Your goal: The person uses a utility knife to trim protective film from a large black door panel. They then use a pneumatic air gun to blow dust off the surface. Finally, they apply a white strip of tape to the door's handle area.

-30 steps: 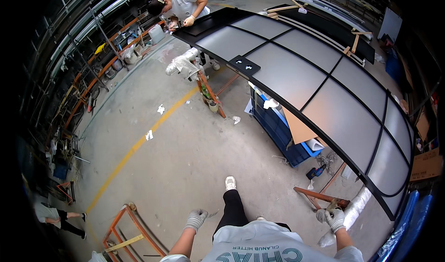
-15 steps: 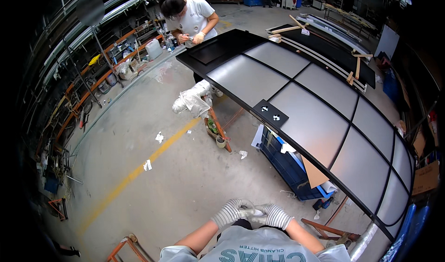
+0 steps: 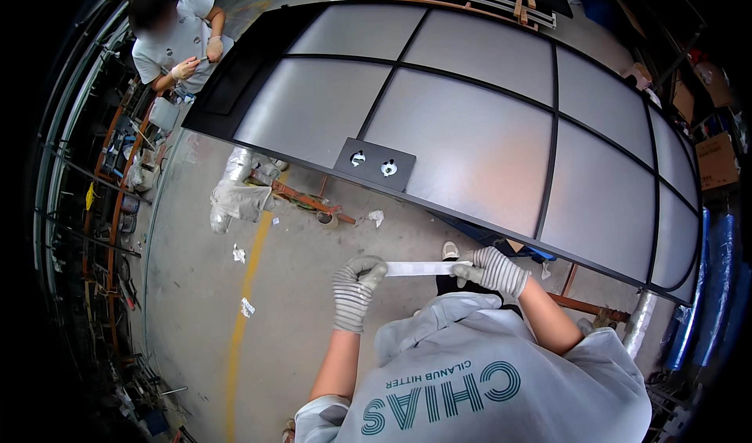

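A short white strip (image 3: 419,268), perhaps tape or paper, is stretched level between my two gloved hands. My left hand (image 3: 356,292) pinches one end between thumb and fingers. The other end is gripped by my right hand (image 3: 500,272). Both gloves are pale with grey stripes. Just beyond my hands lies a large black-framed door panel (image 3: 470,122) with frosted panes, raised off the floor. A dark plate (image 3: 374,164) with two cut-outs sits at its near edge. Neither hand touches the panel.
A co-worker (image 3: 180,47) stands at the panel's far left end, gloved hands around a small thing. Wrapped supports (image 3: 233,196) hold the panel up. Shelving (image 3: 117,177) lines the left side. Paper scraps (image 3: 247,307) lie near a yellow floor line (image 3: 249,294). Blue-wrapped lengths (image 3: 709,286) stand right.
My hands have moved apart, drawing the white strip out straight between them. My view has turned, so the panel now lies closer and more across in front of me.
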`<state>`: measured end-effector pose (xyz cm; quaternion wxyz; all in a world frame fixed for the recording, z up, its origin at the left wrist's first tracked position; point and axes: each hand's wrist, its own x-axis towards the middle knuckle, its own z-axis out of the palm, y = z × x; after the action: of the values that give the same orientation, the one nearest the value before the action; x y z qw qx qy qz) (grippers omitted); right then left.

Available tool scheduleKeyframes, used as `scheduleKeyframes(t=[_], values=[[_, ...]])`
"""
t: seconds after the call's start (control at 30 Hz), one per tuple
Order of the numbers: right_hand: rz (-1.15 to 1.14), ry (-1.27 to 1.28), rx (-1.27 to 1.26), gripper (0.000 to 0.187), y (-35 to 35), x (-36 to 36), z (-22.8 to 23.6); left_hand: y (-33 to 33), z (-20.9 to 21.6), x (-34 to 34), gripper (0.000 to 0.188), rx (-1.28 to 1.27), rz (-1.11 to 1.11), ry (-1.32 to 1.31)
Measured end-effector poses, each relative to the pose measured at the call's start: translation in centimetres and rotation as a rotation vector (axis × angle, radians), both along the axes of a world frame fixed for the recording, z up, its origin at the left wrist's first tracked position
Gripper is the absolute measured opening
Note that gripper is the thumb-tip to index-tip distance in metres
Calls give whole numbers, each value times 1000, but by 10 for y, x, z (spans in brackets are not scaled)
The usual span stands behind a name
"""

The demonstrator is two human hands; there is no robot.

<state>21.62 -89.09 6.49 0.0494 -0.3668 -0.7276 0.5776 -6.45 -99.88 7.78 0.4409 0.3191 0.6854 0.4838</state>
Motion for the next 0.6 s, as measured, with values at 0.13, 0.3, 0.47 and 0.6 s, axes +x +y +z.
scheduleKeyframes(t=[0.13,0.3,0.47,0.6], values=[[-284,162,-189,28,73,-6,-21,83,-4,9,10,-15,37,35],[-375,229,-252,22,137,-10,-16,168,-18,12,10,7,10,96],[-486,237,-219,18,163,-10,-17,200,-39,4,24,38,35,97],[-372,15,-10,19,176,-19,7,215,-41,-12,31,133,33,284]])
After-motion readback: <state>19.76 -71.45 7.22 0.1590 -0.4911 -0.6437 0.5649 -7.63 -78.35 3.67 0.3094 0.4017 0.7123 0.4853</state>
